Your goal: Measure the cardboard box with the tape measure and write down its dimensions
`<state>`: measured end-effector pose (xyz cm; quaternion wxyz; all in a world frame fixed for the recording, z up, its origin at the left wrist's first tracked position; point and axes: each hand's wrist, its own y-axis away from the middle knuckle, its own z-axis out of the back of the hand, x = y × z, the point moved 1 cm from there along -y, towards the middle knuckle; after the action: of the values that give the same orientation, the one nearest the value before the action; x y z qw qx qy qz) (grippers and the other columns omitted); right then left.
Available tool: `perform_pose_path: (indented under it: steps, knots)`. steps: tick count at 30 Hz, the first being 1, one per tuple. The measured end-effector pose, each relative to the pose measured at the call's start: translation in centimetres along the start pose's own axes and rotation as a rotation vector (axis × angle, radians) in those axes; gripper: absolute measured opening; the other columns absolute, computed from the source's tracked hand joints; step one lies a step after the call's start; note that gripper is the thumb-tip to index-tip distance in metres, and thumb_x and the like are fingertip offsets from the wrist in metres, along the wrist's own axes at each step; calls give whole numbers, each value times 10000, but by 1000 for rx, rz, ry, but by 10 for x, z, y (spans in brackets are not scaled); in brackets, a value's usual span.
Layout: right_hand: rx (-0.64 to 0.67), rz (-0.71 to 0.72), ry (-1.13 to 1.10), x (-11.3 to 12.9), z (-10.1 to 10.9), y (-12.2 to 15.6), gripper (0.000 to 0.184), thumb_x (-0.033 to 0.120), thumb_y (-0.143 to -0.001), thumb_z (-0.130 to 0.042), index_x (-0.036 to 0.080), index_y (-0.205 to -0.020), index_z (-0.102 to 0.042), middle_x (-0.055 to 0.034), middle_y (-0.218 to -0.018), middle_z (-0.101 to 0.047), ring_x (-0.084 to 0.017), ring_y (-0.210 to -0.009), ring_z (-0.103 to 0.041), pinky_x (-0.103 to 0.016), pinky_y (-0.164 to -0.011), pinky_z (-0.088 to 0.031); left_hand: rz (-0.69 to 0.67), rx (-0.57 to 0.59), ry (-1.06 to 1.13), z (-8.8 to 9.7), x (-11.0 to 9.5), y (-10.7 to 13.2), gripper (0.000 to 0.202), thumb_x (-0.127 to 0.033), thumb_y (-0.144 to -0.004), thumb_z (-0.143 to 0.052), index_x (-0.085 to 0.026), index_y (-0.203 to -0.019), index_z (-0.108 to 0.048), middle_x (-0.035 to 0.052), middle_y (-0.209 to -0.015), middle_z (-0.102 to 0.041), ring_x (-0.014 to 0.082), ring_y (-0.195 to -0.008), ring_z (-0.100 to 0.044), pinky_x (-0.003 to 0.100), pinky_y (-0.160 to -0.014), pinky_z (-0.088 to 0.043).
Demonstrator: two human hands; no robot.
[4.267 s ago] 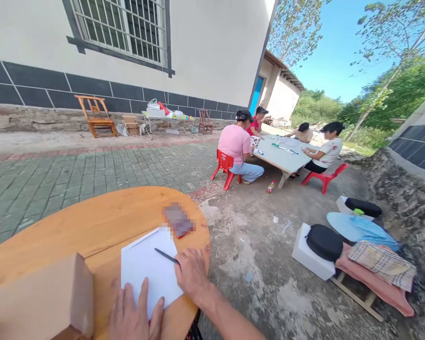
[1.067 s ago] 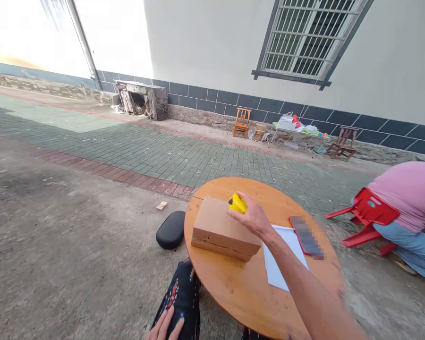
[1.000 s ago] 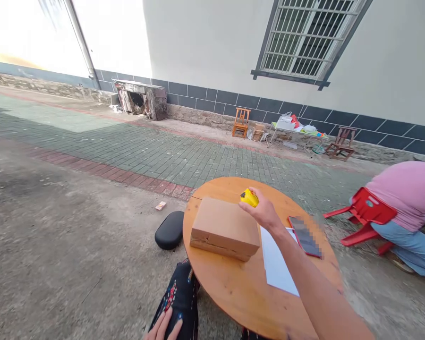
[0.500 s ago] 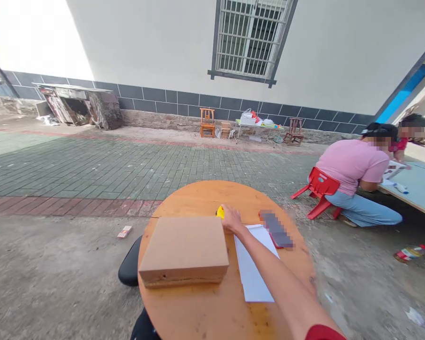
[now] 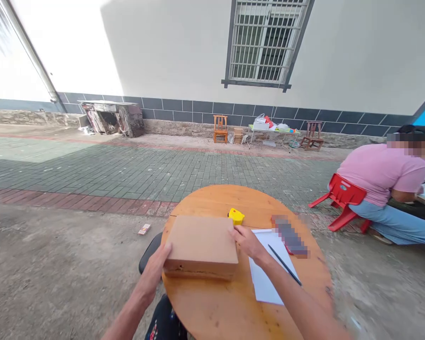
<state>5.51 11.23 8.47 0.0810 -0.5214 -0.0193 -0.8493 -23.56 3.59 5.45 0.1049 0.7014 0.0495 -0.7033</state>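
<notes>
A flat brown cardboard box (image 5: 202, 244) lies on a round wooden table (image 5: 226, 302). My left hand (image 5: 155, 270) presses against the box's left front corner, fingers wrapped on its edge. My right hand (image 5: 247, 241) rests at the box's right edge, fingers touching it. A small yellow tape measure (image 5: 236, 216) sits on the table just beyond the box, free of either hand. To the right lie a white sheet of paper (image 5: 265, 283) with a black pen (image 5: 284, 264) on it and a blurred phone (image 5: 289, 235).
A black cushioned stool (image 5: 148, 251) stands left of the table. A person in a pink shirt (image 5: 382, 172) sits on a red plastic chair (image 5: 343, 203) at the right. Wooden chairs and a small table (image 5: 272, 130) line the far wall. Paved ground lies to the left.
My right hand set the yellow tape measure down behind the box and let go. My left hand came up from my lap, and both hands now hold the box's sides.
</notes>
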Motion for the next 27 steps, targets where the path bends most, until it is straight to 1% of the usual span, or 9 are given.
perform_pose_path:
  steps: [2,4,7,10,14,17,21,24,27]
  knots:
    - [-5,40,-25,11,-1,20,391,436,-873,-532,222,-1187,-623,-60,-1105,-718,-253,-960,-671,-361,-773,-541,-38,72,80,-12,-5,3,580,-525,-861,-553,-157,-1309,-572,95,-1379,-571,312,-1332,-451,441,-1128,-345]
    - [-66,100,-56,16,-1,41,456,376,-857,-538,233,-1290,-545,-80,-1230,-670,-259,-1066,-644,-377,-835,-536,-80,95,147,-13,-3,15,568,-440,-845,-589,-187,-1349,-529,74,-1400,-554,308,-1339,-444,415,-1090,-395]
    - [-153,167,-50,8,-4,72,504,296,-818,-566,239,-1316,-512,-91,-1281,-645,-267,-1132,-617,-416,-920,-511,-119,81,183,-9,9,37,602,-412,-829,-615,-192,-1375,-492,80,-1402,-548,312,-1341,-437,398,-1060,-428]
    - [-153,156,-26,-6,-13,96,485,249,-803,-564,246,-1287,-531,-86,-1272,-653,-260,-1112,-633,-409,-896,-528,-144,41,147,-8,19,51,599,-465,-842,-614,-185,-1361,-509,82,-1380,-567,305,-1337,-441,384,-1074,-416]
    - [-129,151,-32,-13,-16,110,487,233,-798,-539,248,-1285,-544,-88,-1278,-653,-266,-1152,-620,-392,-866,-546,-156,11,103,-14,22,54,612,-494,-843,-619,-178,-1355,-513,81,-1381,-568,299,-1336,-444,362,-1072,-419]
    - [-63,172,-1,-17,-1,110,500,217,-767,-531,244,-1264,-580,-83,-1260,-666,-265,-1148,-626,-415,-938,-525,-145,-30,75,-15,29,52,650,-538,-802,-642,-170,-1328,-540,87,-1335,-604,320,-1301,-480,380,-1067,-426]
    - [-75,148,167,-29,30,81,408,228,-779,-466,237,-1144,-647,-70,-1266,-658,-247,-1153,-621,-408,-959,-510,-117,-107,54,-17,52,55,745,-572,-784,-641,-182,-1395,-469,97,-1337,-601,346,-1322,-455,429,-1098,-393]
    - [-143,63,334,-38,42,24,453,247,-812,-441,217,-1238,-591,-91,-1270,-644,-249,-1180,-594,-414,-943,-491,-111,-166,78,-24,70,60,807,-589,-826,-576,-201,-1486,-318,98,-1456,-489,346,-1394,-357,452,-1140,-340]
    - [-97,44,421,-46,33,-41,617,279,-708,-623,187,-1311,-536,-126,-1372,-558,-286,-1301,-476,-424,-1050,-372,-118,-247,12,-21,84,67,841,-613,-859,-498,-205,-1530,-199,105,-1540,-368,361,-1414,-318,480,-1152,-325]
